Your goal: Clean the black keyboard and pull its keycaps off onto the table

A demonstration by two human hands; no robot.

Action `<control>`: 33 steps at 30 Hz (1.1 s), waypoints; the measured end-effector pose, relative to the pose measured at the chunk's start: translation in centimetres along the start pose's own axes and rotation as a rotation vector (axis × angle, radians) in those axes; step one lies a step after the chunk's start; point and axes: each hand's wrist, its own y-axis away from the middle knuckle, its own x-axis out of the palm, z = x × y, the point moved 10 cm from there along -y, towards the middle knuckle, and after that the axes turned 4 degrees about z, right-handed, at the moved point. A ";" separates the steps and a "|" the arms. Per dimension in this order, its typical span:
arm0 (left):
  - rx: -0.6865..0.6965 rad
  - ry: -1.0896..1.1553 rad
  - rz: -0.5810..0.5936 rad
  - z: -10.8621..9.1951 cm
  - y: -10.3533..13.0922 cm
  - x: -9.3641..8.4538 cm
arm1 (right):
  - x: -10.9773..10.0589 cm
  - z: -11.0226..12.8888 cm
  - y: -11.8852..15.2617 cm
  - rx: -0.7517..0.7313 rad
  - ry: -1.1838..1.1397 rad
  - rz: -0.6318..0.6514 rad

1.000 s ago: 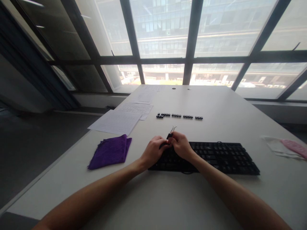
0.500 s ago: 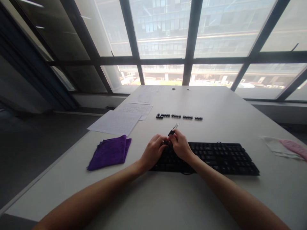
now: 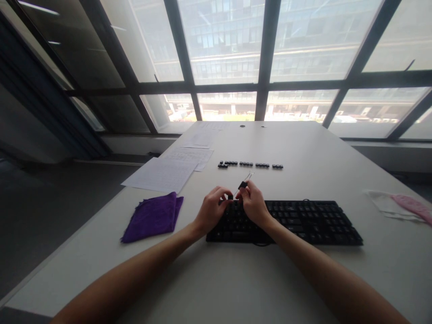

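A black keyboard (image 3: 303, 222) lies in front of me, its left part partly covered by my hands. Between thumb and forefinger, my left hand (image 3: 212, 208) pinches a small black keycap (image 3: 230, 197) above the keyboard's upper left edge. Close beside it, my right hand (image 3: 252, 203) grips a keycap puller (image 3: 243, 184) by its black middle; thin wire prongs stick up from it, and its lower end is hidden by the fingers. Beyond the hands, several loose keycaps (image 3: 246, 164) stand in small groups in a row on the white table.
A folded purple cloth (image 3: 151, 217) lies on the table to the left, with printed paper sheets (image 3: 164, 172) behind it. A pink and white cloth (image 3: 405, 207) rests at the right. Large windows (image 3: 226, 45) rise past the table's far end.
My left hand has drawn slightly left, away from my right hand, and the keycap between its fingers now shows. The keycap puller stays in my right hand.
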 end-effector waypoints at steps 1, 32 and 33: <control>-0.031 0.024 -0.015 0.7 -0.6 -0.4 | 0.0 0.0 0.0 0.001 -0.003 -0.004; -0.043 -0.311 -0.057 13.1 -14.2 3.4 | 1.1 -0.4 -0.1 0.020 -0.027 0.085; -0.045 -0.312 -0.058 13.2 -14.2 3.4 | 1.1 -0.5 -0.1 0.020 -0.027 0.087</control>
